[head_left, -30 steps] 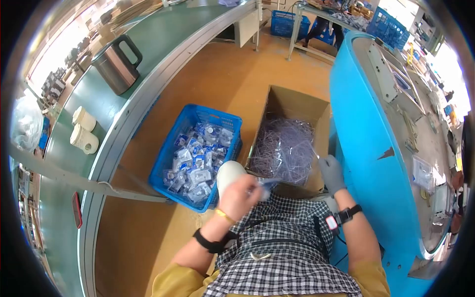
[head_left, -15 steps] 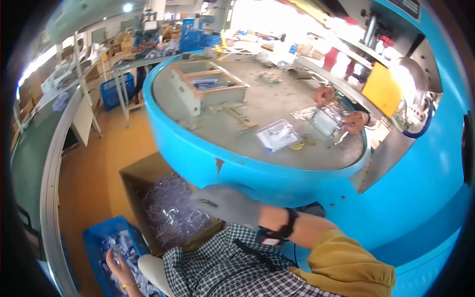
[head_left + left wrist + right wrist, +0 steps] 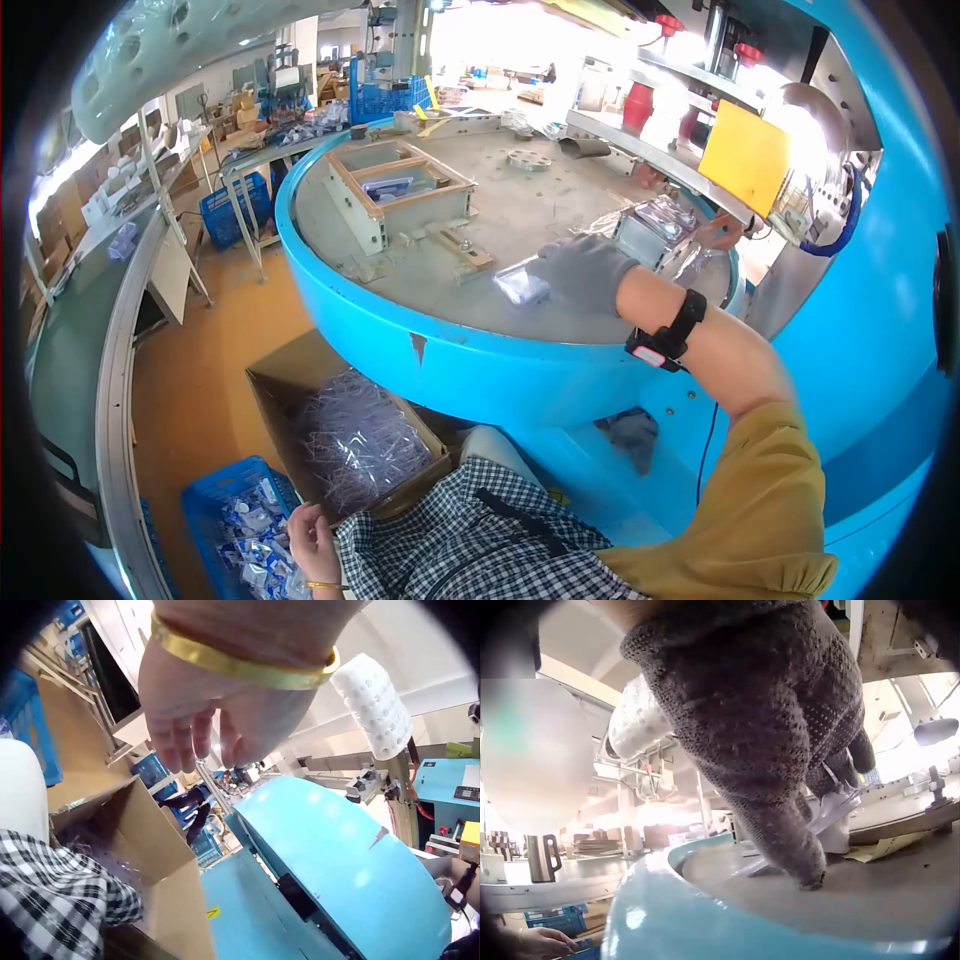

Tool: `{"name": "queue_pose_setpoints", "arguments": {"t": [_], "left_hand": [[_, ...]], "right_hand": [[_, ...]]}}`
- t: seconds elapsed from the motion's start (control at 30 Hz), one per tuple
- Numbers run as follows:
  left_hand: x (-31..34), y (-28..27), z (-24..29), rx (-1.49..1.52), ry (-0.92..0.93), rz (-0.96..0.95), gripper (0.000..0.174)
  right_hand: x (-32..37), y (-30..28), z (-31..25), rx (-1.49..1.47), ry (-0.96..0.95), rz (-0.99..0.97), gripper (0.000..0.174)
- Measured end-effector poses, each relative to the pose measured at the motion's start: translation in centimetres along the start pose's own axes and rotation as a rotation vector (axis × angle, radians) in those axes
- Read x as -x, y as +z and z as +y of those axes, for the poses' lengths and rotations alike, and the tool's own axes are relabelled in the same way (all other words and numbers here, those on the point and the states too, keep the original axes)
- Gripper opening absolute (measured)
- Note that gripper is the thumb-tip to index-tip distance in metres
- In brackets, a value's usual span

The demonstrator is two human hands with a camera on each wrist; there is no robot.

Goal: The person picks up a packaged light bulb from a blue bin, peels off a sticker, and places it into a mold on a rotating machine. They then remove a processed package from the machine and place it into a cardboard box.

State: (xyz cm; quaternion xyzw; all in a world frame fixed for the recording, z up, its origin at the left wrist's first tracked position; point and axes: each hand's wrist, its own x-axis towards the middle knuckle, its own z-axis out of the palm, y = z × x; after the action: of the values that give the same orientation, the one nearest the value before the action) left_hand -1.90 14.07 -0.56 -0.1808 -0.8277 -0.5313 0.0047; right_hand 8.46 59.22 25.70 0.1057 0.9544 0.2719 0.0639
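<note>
My right hand (image 3: 588,275), in a grey knit glove, reaches over the round machine table (image 3: 470,305). Its thumb and fingers pinch a clear plastic blister pack (image 3: 519,284) low over the tabletop. In the right wrist view, the clear plastic (image 3: 832,810) shows between the gloved thumb and fingers. My bare left hand (image 3: 312,540) hangs with loosely bent fingers beside the blue basket (image 3: 205,500), holding nothing. That basket contains several small clear-and-blue packs. A cardboard box (image 3: 425,440) of thin clear plastic strips stands between the basket and the machine.
A wooden-topped metal frame (image 3: 365,205) stands on the round table. Another person's hand (image 3: 718,233) is at a metal block (image 3: 645,240) on the table's far right. A yellow plate (image 3: 745,158) hangs above. A green workbench (image 3: 75,350) runs along the left.
The view has swung right and up towards the machine. My gloved right hand has moved from the cardboard box to the pack on the round table. My left hand has lowered beside the basket, its fingers relaxed.
</note>
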Motion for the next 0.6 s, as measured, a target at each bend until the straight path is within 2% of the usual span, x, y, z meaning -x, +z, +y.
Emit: {"name": "queue_pose_setpoints", "arguments": {"t": [0.07, 0.13, 0.2, 0.23, 0.27, 0.3, 0.33, 0.43, 0.47, 0.6], "left_hand": [[0.2, 1.0, -1.4, 0.122, 0.123, 0.031, 0.015], [0.4, 1.3, -0.8, 0.175, 0.071, -0.017, 0.013], [0.7, 1.7, 2.0, 0.385, -0.066, -0.089, 0.008], [0.7, 1.7, 4.5, 0.410, -0.094, -0.127, 0.007], [0.6, 1.7, 6.9, 0.431, -0.127, -0.158, 0.005], [0.5, 1.9, 8.6, 0.470, -0.085, -0.209, 0.007], [0.4, 2.1, 10.1, 0.507, -0.046, -0.256, 0.010], [0.6, 2.5, 13.0, 0.586, 0.029, -0.337, 0.010], [0.9, 2.7, 13.3, 0.628, 0.043, -0.362, 0.011], [2.2, 2.9, 12.6, 0.619, 0.005, -0.325, 0.012]], "right_hand": [[0.8, -2.1, -0.3, -0.040, 0.053, 0.025, 0.030], [1.9, -3.7, -0.9, -0.078, 0.090, 0.045, 0.026], [3.8, -4.5, -2.5, -0.717, 0.082, 0.461, 0.021], [4.7, -5.1, -3.8, -0.735, 0.051, 0.454, 0.021], [5.6, -5.6, -5.4, -1.182, 0.036, 0.360, 0.022], [6.0, -5.6, -7.1, -1.624, 0.018, 0.227, 0.022], [6.0, -5.1, -9.0, -1.647, -0.026, 0.193, 0.022], [5.6, -3.3, -14.3, -2.111, -0.061, -0.160, 0.026], [5.4, -2.9, -15.5, -2.120, -0.092, -0.203, 0.026], [5.0, -1.3, -18.2, -2.157, -0.007, -0.317, 0.029]]}}
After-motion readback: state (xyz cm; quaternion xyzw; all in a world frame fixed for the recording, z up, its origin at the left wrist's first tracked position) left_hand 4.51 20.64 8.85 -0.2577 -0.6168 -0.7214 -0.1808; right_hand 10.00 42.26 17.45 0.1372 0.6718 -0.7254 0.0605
